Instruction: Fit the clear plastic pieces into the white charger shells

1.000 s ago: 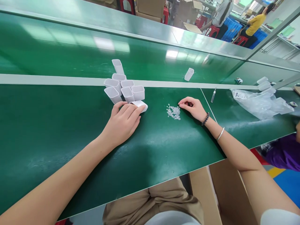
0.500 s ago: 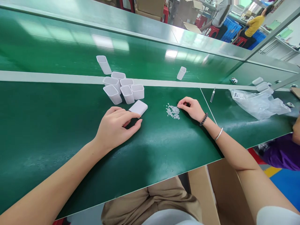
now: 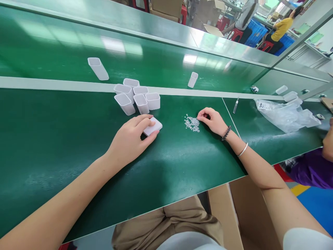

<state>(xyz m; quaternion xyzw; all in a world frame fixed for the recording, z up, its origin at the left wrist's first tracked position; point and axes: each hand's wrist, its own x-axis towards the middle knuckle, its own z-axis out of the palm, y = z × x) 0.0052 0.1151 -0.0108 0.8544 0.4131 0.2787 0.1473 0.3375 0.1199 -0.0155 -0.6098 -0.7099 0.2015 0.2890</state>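
The left hand (image 3: 131,133) has its fingers partly bent over one white container (image 3: 154,127), with thumb on the near side and index finger on top; the space between them is only as wide as the container, and they hold it against the green tabletop (image 3: 166,163). The fingers of the right hand (image 3: 212,119) are narrow, the tips of thumb and index finger brought together at the right edge of a pile of small clear pieces (image 3: 191,124); whether a piece is between them, I cannot tell. On the right wrist are a dark bead bracelet (image 3: 226,133) and a pale bangle (image 3: 242,150). The tabletop is smooth, and a white strip (image 3: 52,84) divides it from a green band (image 3: 156,66) on the far side, where two more containers are, one far left and one far right of the middle. A thin pointed tool (image 3: 236,105) and a clear plastic bag (image 3: 287,116) lie to the right. At the right edge is a person in purple (image 3: 307,168); in the far right of the room a person in yellow (image 3: 282,29) sits near blue crates (image 3: 254,33). The held container is just on the near side of six standing containers (image 3: 141,104), whose mouths face up. Its free end points to the right; the hand covers its left part, so the direction of its long axis is not clear to me.
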